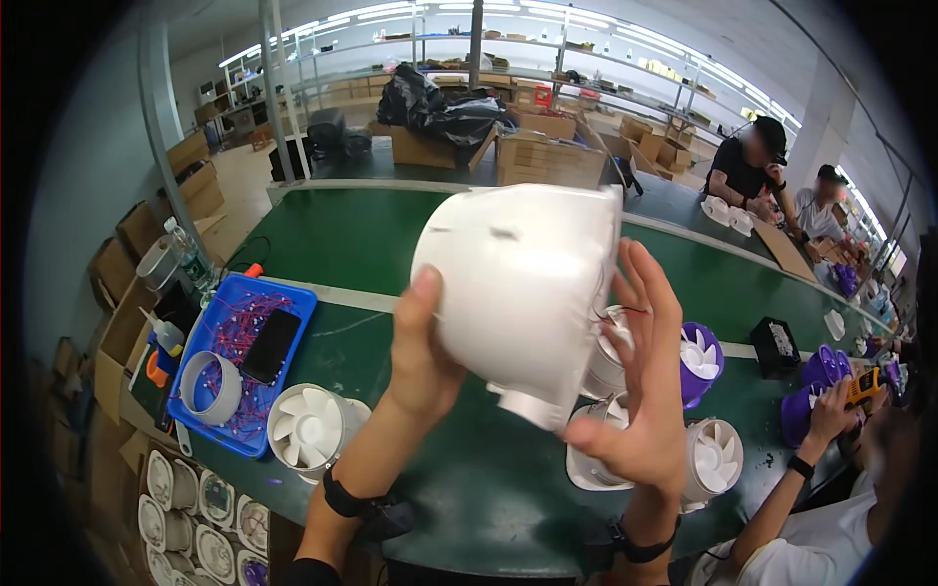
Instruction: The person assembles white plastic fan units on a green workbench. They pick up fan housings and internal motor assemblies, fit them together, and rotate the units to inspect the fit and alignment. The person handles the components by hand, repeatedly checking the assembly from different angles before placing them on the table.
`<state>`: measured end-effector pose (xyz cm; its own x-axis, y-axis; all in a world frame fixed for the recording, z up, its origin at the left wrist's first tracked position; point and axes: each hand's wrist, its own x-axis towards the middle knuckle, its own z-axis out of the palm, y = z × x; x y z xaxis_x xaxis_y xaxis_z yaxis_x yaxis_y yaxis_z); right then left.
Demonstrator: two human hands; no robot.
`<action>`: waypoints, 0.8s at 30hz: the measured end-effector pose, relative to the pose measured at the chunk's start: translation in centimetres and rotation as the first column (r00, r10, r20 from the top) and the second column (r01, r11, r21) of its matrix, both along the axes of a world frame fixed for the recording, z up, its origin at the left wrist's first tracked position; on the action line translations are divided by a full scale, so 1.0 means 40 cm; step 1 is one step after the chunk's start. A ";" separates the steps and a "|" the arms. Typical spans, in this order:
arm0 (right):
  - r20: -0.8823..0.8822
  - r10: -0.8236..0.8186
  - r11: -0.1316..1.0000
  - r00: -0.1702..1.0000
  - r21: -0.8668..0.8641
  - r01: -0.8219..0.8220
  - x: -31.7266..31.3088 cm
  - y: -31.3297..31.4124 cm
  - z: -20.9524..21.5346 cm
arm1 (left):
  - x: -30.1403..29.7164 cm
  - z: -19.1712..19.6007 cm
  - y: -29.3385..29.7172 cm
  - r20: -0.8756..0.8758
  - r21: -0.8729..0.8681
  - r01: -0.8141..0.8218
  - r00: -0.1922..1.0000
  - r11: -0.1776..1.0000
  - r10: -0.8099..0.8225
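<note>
A white, rounded plastic housing [513, 293] is held up above the green bench, tilted, with its flat rim toward the right. My left hand [425, 356] grips its left side, thumb on the outside. At the rim, my right hand [640, 391] has its fingers up along the edge and its thumb against the lower corner. A thin dark red wire shows between the rim and the right fingers. Beneath and behind the right hand stand white fan units [608, 444], partly hidden. Another white fan unit [311, 428] sits beside my left forearm.
A blue tray [308, 317] at left holds red wires, a phone [271, 347] and a white ring [210, 388]. Purple fan unit [700, 361] and black box [775, 347] stand at right. A co-worker's hand [831, 420] holds a yellow tool [864, 387]. A carton [210, 527] of white housings is lower left.
</note>
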<state>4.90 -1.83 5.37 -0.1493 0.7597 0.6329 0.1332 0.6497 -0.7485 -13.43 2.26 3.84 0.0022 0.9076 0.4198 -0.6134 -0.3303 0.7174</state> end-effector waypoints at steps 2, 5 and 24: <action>-0.247 0.133 0.967 0.960 -0.182 -0.181 -0.005 -0.008 0.017 | -0.001 -0.003 0.002 -0.172 0.235 -0.157 0.965 0.959 0.200; -0.315 0.232 0.948 0.920 -0.139 -0.287 0.025 0.014 -0.032 | -0.005 0.010 0.006 -0.293 0.636 -0.197 0.833 0.746 0.469; -0.471 -0.205 0.972 0.858 -0.201 0.122 0.028 0.037 -0.003 | 0.017 0.020 -0.053 -0.615 0.696 -0.084 0.443 0.713 0.653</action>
<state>6.00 -0.35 5.24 0.2799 0.8417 0.4617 -0.1797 0.5184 -0.8360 -12.76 0.14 4.64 0.2994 0.5406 0.7862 0.3967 -0.8199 0.4127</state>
